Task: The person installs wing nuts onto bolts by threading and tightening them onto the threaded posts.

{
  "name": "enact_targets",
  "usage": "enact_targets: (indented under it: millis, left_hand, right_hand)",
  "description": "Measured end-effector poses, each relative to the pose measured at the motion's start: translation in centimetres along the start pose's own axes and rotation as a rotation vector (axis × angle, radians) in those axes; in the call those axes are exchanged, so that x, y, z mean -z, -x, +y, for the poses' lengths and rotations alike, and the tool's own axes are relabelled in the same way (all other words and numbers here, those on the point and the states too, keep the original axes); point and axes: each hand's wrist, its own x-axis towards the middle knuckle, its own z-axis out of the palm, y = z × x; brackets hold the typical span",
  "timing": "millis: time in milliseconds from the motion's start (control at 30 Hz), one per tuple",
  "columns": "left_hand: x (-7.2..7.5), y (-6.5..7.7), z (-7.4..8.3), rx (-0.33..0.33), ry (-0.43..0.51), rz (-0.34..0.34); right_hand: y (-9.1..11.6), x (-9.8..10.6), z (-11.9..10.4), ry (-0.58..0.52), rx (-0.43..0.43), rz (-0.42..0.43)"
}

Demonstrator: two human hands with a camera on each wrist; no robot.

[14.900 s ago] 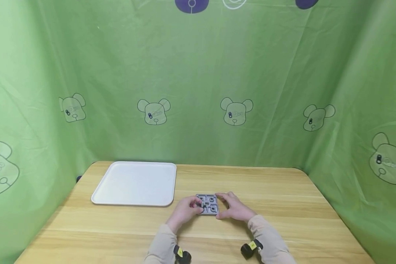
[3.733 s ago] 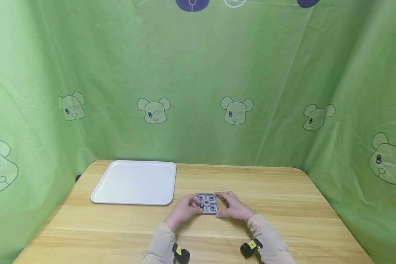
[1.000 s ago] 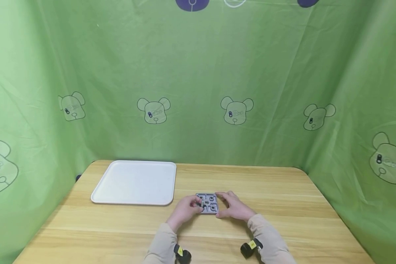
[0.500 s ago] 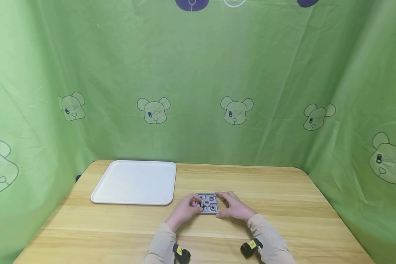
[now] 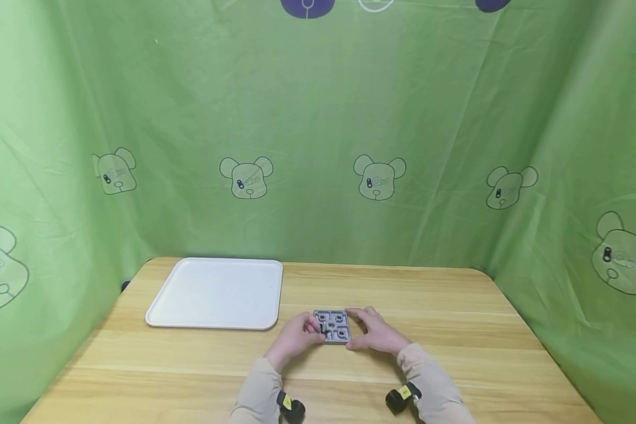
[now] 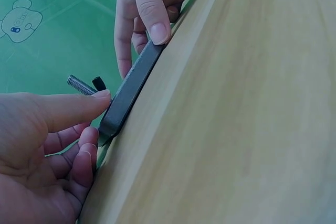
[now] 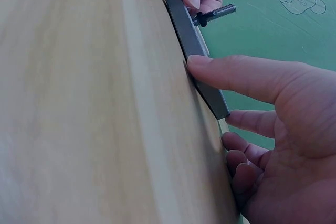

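Observation:
A grey square metal plate with recesses and round holes lies on the wooden table. A threaded bolt stands up from its left part, with a black wing nut low on the thread. My left hand is at the plate's left edge, thumb and fingers pinching at the wing nut; one black wing shows past the thumb, which hides the rest. My right hand holds the plate's right side, thumb at the near corner and a finger at the far one.
A white tray lies at the back left of the wooden table. Green curtains with printed bear heads enclose the table's back and sides. Small black cameras are strapped to both wrists.
The black wing nut shows at a different angle on the bolt as my left fingers shift slightly. Plate, tray and right hand stay in place.

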Motion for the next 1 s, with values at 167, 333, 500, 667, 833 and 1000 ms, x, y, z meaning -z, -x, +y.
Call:
enact_targets:
  millis: [167, 333, 500, 667, 833, 1000]
  left_hand:
    - [-0.11, -0.03, -0.01, -0.007, -0.011, 0.000]
    - [-0.27, -0.09, -0.08, -0.018, -0.029, 0.001]
    - [-0.35, -0.20, -0.09, -0.023, -0.038, -0.001]
    - [-0.43, -0.26, -0.14, -0.034, -0.055, 0.002]
    - [-0.43, -0.26, -0.17, -0.035, -0.072, -0.002]
    - [-0.39, -0.24, -0.12, -0.046, -0.080, -0.007]
  right_hand:
    - [-0.04, -0.11, 0.10, -0.002, -0.009, 0.000]
    - [-0.04, -0.15, 0.13, -0.007, -0.010, 0.000]
    - [-0.03, -0.15, 0.09, -0.010, -0.015, 0.003]
    - [-0.05, -0.14, 0.14, -0.008, -0.011, 0.002]
    - [-0.04, -0.15, 0.16, -0.012, -0.015, 0.001]
    - [-0.04, -0.14, 0.17, -0.015, -0.018, 0.000]
